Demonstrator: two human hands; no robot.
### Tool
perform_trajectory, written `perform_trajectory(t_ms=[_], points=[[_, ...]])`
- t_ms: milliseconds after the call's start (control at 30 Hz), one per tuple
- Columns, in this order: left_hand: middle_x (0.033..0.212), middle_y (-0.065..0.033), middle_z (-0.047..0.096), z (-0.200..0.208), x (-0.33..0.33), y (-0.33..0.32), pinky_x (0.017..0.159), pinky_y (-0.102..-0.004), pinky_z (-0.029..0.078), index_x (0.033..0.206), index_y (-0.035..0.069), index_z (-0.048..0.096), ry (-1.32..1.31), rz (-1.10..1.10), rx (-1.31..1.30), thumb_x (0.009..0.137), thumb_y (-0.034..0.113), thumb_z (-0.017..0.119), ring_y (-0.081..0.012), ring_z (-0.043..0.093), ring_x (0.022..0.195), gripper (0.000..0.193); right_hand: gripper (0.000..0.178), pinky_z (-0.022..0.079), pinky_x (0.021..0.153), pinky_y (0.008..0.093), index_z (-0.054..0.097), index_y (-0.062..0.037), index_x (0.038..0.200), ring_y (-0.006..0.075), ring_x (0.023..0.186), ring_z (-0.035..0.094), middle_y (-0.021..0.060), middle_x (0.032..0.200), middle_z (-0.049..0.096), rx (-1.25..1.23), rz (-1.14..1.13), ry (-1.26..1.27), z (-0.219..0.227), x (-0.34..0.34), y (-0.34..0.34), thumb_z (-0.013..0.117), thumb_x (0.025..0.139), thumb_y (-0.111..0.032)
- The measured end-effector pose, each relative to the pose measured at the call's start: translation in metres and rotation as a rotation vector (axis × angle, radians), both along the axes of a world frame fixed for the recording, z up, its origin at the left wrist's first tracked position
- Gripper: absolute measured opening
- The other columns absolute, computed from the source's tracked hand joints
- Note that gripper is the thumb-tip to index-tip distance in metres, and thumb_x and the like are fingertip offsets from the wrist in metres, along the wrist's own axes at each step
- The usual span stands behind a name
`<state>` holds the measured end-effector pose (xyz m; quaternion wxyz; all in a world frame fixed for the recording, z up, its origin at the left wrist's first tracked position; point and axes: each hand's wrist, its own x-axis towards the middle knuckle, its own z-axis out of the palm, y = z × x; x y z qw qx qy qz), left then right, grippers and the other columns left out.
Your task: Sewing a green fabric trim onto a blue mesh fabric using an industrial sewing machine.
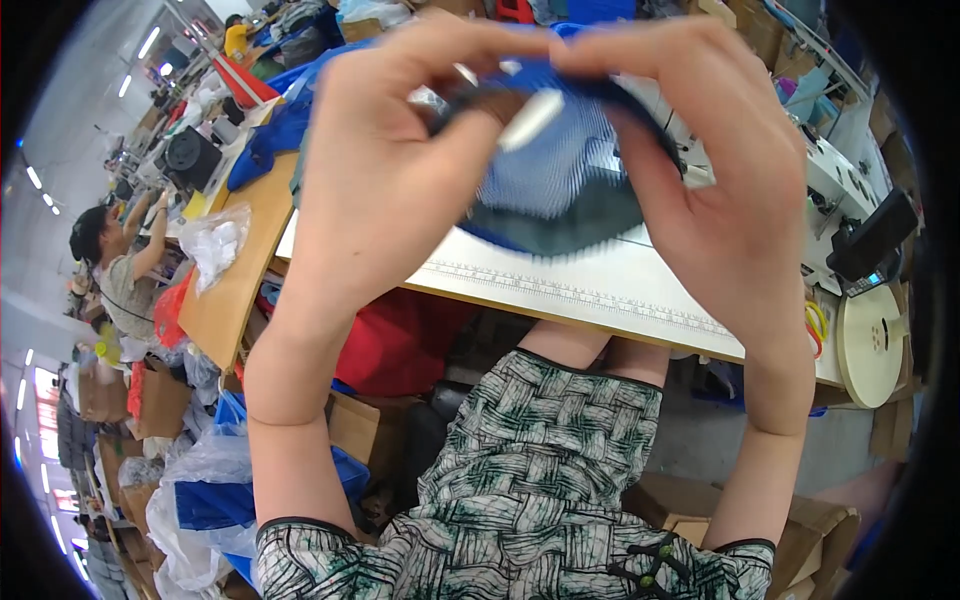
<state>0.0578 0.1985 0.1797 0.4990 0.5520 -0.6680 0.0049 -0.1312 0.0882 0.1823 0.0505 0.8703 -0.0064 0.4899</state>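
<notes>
Up in front of me, above the sewing table, my left hand and my right hand hold a fabric piece stretched between them. The piece has a blue mesh panel and a dark green lower part. Its rim looks dark and bowed open, with fingers over the top and thumbs inside. Both hands are closed on the edges, one at each side. By the left thumb tip shows a small white strip, too blurred to identify. Motion smears the fingertips and the top edge.
The white tabletop carries a printed ruler along its near edge. To the right stand a cream disc-shaped reel and a black device. On the left lie a clear plastic bag and blue fabric. A person works farther left.
</notes>
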Motion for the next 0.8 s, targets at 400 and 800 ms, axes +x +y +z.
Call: perform_trajectory(t_ms=[400, 800], points=[[0.121, -0.0066, 0.055, -0.145, -0.007, 0.005, 0.074, -0.0243, 0.053, 0.146, 0.008, 0.059, 0.235, 0.123, 0.315, 0.085, 0.005, 0.08, -0.0131, 0.055, 0.105, 0.064, 0.025, 0.058, 0.089, 0.0348, 0.074, -0.0011, 0.112, 0.0263, 0.096, 0.076, 0.0143, 0.106, 0.078, 1.092, 0.153, 0.171, -0.153, 0.014, -0.052, 0.062, 0.091, 0.002], [0.131, -0.0097, 0.048, -0.184, -0.017, 0.007, 0.087, -0.0321, 0.055, 0.154, 0.007, 0.045, 0.598, 0.079, 0.315, 0.081, -0.01, 0.062, -0.0187, 0.054, 0.113, 0.077, 0.035, 0.056, 0.096, 0.0348, 0.077, -0.0033, 0.118, 0.0233, 0.104, 0.073, 0.0111, 0.113, 0.077, 0.955, 0.118, 0.201, -0.166, 0.015, -0.026, 0.064, 0.087, 0.008]])
